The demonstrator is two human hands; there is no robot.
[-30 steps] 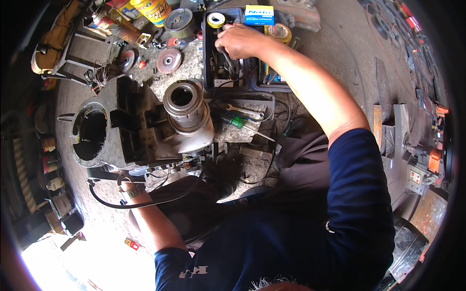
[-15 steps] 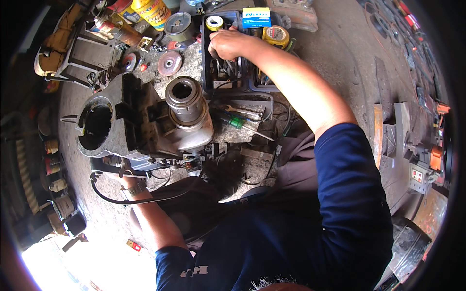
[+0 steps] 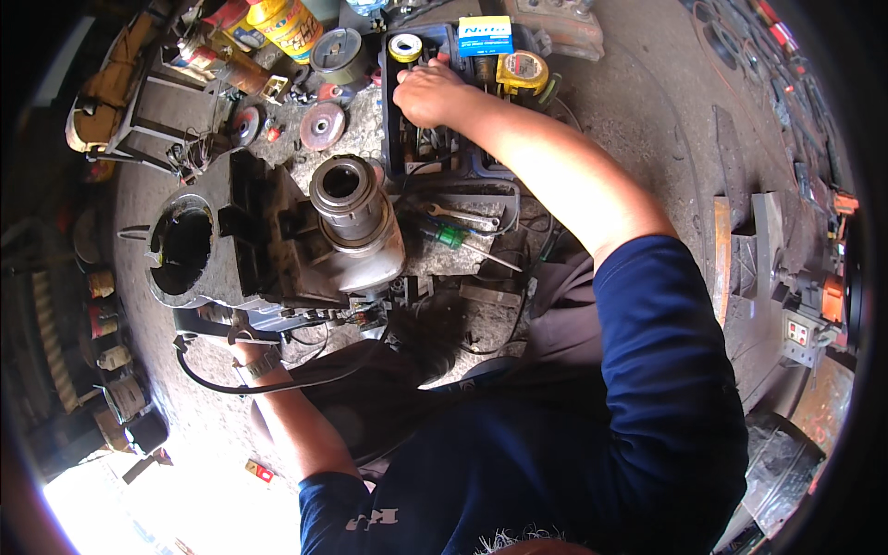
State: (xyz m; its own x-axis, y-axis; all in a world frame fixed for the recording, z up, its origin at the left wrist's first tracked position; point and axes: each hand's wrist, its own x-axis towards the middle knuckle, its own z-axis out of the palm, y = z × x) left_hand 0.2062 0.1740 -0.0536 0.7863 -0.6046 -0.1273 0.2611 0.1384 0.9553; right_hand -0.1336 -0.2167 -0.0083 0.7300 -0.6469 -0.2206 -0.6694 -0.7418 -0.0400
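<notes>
My right hand point(image 3: 431, 94) reaches into the left compartment of a dark toolbox point(image 3: 388, 139), over loose metal tools and bits. Its fingers curl downward; what they grip, if anything, is hidden beneath the hand. Just beyond it in the same compartment lies a yellow-and-white tape roll point(image 3: 405, 47). My left hand point(image 3: 248, 351) is low at the left, against a black handle-like part point(image 3: 205, 324) with a black cable looping from it. Its fingers are mostly hidden. Above that hand stands a heavy grey metal casting point(image 3: 236, 231) with a large round bore, beside an upright steel cylinder point(image 3: 347, 199).
A blue-and-yellow box point(image 3: 486, 35) and a yellow tape measure point(image 3: 524, 70) sit on the toolbox's right side. Nearer me lie a wrench point(image 3: 462, 215) and a green-handled screwdriver point(image 3: 449, 237). Grinding discs point(image 3: 322, 126), a lidded can point(image 3: 339, 55) and a yellow bottle point(image 3: 285, 28) stand farther left.
My right hand has shifted slightly within the toolbox, a little nearer me, and its fingers have moved. My left hand stays about where it was.
</notes>
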